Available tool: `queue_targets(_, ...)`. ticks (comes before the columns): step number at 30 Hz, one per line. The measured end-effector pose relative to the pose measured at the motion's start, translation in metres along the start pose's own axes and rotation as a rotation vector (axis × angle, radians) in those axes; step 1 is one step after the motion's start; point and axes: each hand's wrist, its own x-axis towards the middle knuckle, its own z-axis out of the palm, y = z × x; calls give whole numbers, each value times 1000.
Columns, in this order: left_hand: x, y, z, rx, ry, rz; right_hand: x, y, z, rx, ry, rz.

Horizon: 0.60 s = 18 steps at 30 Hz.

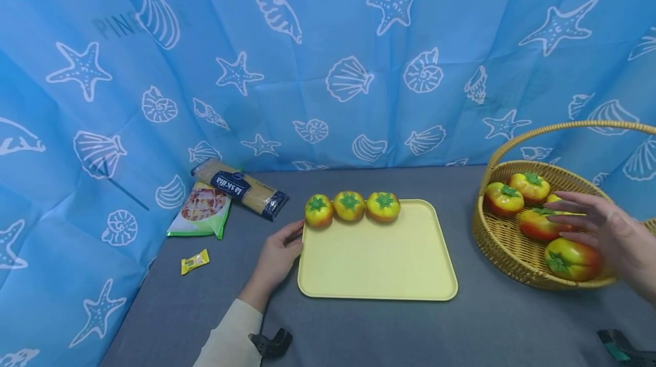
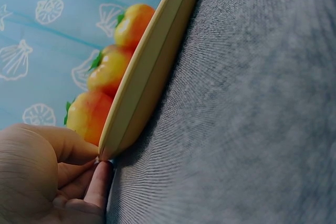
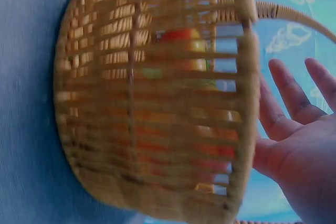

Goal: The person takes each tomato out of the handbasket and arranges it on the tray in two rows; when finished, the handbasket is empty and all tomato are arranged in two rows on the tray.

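Note:
A pale yellow tray (image 1: 376,259) lies on the table with three red-and-yellow tomatoes (image 1: 350,206) in a row along its far edge. My left hand (image 1: 280,253) pinches the tray's left rim near the far corner; the left wrist view shows the thumb (image 2: 73,148) at the rim and a finger below. Over the right side of a wicker basket (image 1: 489,241), my right hand (image 1: 610,230) has its fingers spread and holds nothing. Several more tomatoes (image 1: 573,260) sit inside the basket, one partly behind that hand.
At the far left, a spaghetti packet (image 1: 243,187) lies partly on a green-and-white bag (image 1: 202,210). A small yellow wrapped packet (image 1: 195,262) is nearer. The basket's tall handle (image 1: 564,125) arches over it. A blue shell-print curtain (image 1: 318,65) hangs behind the table.

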Motion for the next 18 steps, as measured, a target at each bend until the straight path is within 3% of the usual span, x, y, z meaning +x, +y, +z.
queue_targets(8,-1,0,1,10,5,-12,-4,-1,-12,-280,-7,138)
queue_targets(18,0,1,1,7,0,-21,3,-12,-2,-340,-195,286)
